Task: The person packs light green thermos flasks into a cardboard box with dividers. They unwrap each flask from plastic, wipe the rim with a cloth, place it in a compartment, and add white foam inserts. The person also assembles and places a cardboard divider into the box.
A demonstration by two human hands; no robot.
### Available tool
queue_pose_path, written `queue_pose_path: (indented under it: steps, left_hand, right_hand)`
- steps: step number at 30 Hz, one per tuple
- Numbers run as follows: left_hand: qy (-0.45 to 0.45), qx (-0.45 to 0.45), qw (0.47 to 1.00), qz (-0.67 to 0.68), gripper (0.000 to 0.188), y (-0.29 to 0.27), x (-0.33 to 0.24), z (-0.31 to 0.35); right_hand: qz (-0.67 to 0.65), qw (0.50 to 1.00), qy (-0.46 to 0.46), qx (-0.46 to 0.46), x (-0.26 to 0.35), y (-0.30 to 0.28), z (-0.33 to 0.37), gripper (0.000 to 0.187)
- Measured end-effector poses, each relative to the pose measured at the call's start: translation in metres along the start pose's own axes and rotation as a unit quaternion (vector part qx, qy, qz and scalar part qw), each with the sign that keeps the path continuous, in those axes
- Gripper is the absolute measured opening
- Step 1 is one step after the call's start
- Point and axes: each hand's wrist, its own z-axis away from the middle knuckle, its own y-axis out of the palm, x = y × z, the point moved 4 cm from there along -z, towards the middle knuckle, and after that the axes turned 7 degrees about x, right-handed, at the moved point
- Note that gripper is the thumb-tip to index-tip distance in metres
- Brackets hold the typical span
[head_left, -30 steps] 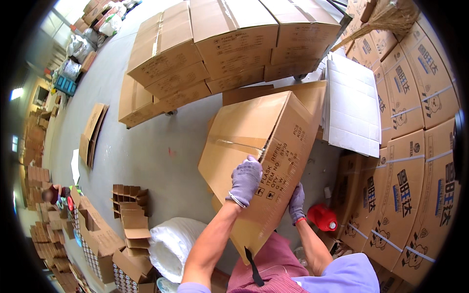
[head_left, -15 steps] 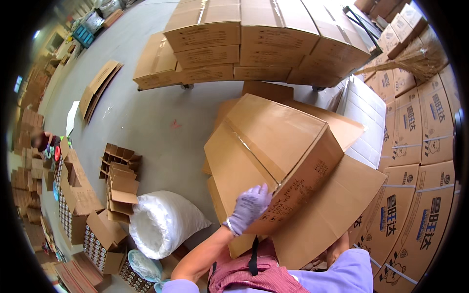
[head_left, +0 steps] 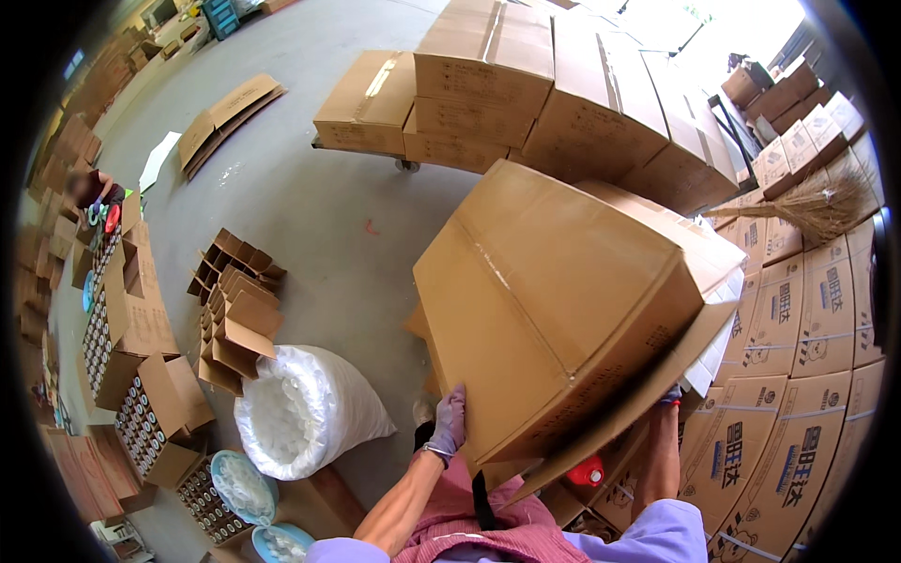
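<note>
While the left hand [head_left: 448, 422] presses on the near left edge of a large brown carton [head_left: 535, 291], fingers close together and gripping it, the right hand [head_left: 671, 396] is mostly hidden behind a loose cardboard panel [head_left: 674, 353] at the carton's right; only a bit of glove and a red wrist band show, can't tell how far it's open. Carton sits tilted between and ahead of the hands, taped seam along its upper face; support underneath not visible.

Below the panel, between the hands, red container [head_left: 587, 471]. Just beyond the right hand, white sheets [head_left: 718, 349]; right of it, wall of strapped cartons [head_left: 798, 432] near the forearm, so little room that side. Broom [head_left: 817, 208] farther out, up right.

Left of left hand: white sack [head_left: 352, 422], open-mouthed, then cardboard dividers [head_left: 239, 314] and boxes of round-topped items [head_left: 141, 427]. Open grey floor [head_left: 347, 281] ahead-left of left hand, up to flattened cardboard [head_left: 223, 122]. Straight ahead past the carton, loaded wheeled cart [head_left: 361, 150] bounds the far side.
</note>
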Motion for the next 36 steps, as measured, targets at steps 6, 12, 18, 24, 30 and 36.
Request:
queue_pose_path:
  steps: [6, 12, 18, 24, 30, 36]
  left_hand:
    - [0.089, 0.024, 0.99, -0.109, 0.023, 0.071, -0.065, 0.032]
    - [0.071, 0.114, 0.981, -0.142, 0.054, 0.115, -0.06, 0.07]
    - [0.108, 0.128, 0.977, -0.13, 0.06, 0.148, -0.054, 0.095]
    - [0.169, 0.138, 0.964, -0.154, 0.051, 0.14, -0.05, 0.073]
    - [0.245, 0.137, 0.935, -0.215, 0.047, 0.129, -0.118, 0.075]
    - [0.256, 0.115, 0.938, -0.203, 0.045, 0.125, -0.172, 0.101]
  right_hand:
    - [0.04, 0.999, -0.011, -0.016, 0.034, 0.003, 0.031, 0.065]
    - [0.066, 0.998, 0.002, -0.013, 0.043, 0.011, 0.048, 0.063]
    - [0.093, 0.995, 0.024, -0.018, 0.043, 0.003, 0.059, 0.06]
    - [0.111, 0.993, 0.039, -0.02, 0.039, 0.002, 0.06, 0.058]
    - [0.107, 0.992, 0.053, -0.03, 0.024, -0.001, 0.061, 0.055]
    - [0.093, 0.993, 0.064, -0.025, 0.003, 0.005, 0.059, 0.053]
